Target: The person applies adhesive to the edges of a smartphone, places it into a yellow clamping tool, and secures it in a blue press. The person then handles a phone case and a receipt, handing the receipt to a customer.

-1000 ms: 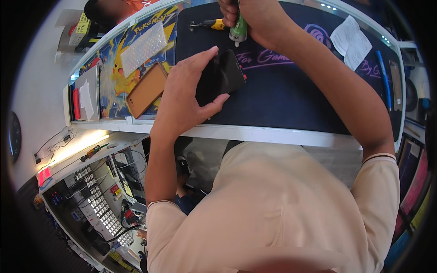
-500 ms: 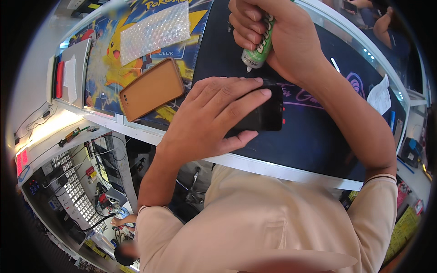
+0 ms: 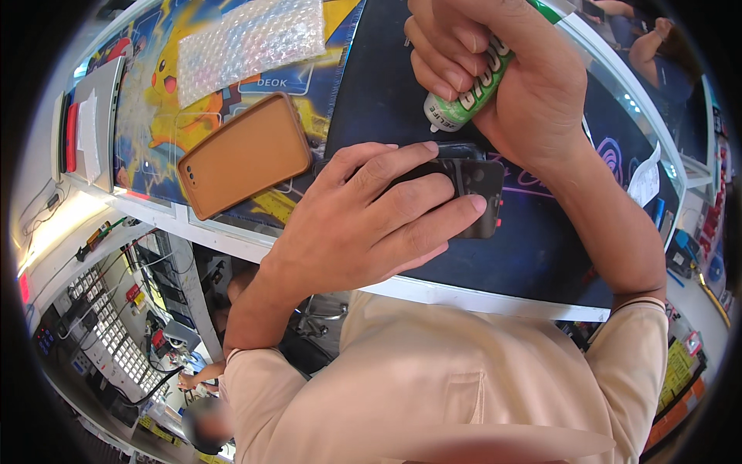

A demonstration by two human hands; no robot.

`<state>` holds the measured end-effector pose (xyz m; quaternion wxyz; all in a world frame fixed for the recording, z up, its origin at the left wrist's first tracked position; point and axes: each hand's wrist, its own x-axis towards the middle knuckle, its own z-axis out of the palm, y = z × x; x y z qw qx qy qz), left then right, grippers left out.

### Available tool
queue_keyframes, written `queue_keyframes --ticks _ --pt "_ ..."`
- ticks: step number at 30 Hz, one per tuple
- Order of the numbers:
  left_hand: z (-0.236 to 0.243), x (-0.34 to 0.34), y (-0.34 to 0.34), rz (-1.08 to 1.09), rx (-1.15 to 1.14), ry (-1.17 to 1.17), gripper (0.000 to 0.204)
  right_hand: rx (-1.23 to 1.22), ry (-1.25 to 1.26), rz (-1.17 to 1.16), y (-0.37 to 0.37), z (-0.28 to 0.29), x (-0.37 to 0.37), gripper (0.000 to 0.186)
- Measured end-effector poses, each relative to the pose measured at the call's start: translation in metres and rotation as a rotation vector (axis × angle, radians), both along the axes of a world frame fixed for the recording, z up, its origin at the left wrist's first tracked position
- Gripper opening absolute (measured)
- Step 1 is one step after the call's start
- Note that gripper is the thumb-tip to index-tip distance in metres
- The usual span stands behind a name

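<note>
My left hand grips a black phone across its glossy face, its fingertips at the far edge and on the right part. Along the far side a second dark layer shows, slightly apart from the front panel. Whether the two are joined is hidden under my fingers. In my closed right hand is a green and white glue tube, tilted with its nozzle down. The nozzle tip hangs just beyond the phone's far edge, close to my left index fingertip.
A brown phone case lies left of my hand on a colourful cartoon mat. Beyond it is bubble wrap. A laptop-like grey slab stands far left, a crumpled paper at right. Another person works lower left.
The phone and my left hand have shifted right and nearer, and the dark layer behind the panel now shows. The glue tube has moved right and tilted more.
</note>
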<state>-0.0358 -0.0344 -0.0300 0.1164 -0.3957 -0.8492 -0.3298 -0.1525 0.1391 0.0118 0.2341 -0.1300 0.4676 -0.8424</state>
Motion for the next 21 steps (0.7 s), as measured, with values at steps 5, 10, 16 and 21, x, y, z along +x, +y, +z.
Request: queue_keyframes --ticks 5,10,16,21 --pt "-0.004 0.000 -0.003 -0.012 -0.008 -0.038 0.064 0.267 0.030 -0.076 0.018 0.018 0.001 0.041" --pt "-0.006 -0.001 -0.003 -0.015 0.038 -0.058 0.066 0.875 0.578 0.078 0.046 0.039 0.022 0.013" --pt "-0.006 -0.001 -0.001 0.021 0.106 -0.044 0.060 1.306 0.861 0.276 0.080 0.033 0.067 0.074" --pt "-0.004 0.000 -0.004 0.002 0.061 -0.038 0.066 1.363 0.973 0.133 0.086 0.011 0.090 0.083"
